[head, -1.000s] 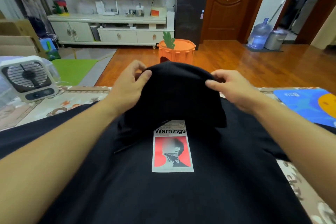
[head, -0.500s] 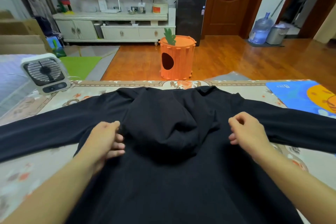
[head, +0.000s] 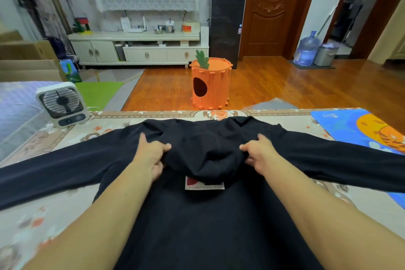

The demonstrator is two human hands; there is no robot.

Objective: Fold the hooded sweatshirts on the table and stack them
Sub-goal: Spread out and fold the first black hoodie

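A black hooded sweatshirt (head: 197, 221) lies spread on the table (head: 43, 215), both sleeves stretched out to left and right. Its hood (head: 206, 155) is folded down over the chest and covers most of a white and red print (head: 205, 184). My left hand (head: 151, 155) grips the hood's left edge, thumb on top and fingers curled under the cloth. My right hand (head: 258, 155) grips the hood's right edge in the same way.
A small white fan (head: 62, 104) stands at the table's far left corner. A blue and orange mat (head: 359, 129) lies at the far right, partly under the right sleeve. Beyond the table an orange carrot-shaped stool (head: 210, 83) stands on the wooden floor.
The hood came down from held-up onto the chest. Both hands then moved inward from beside the hood and took hold of its edges; the print's lower strip shows again.
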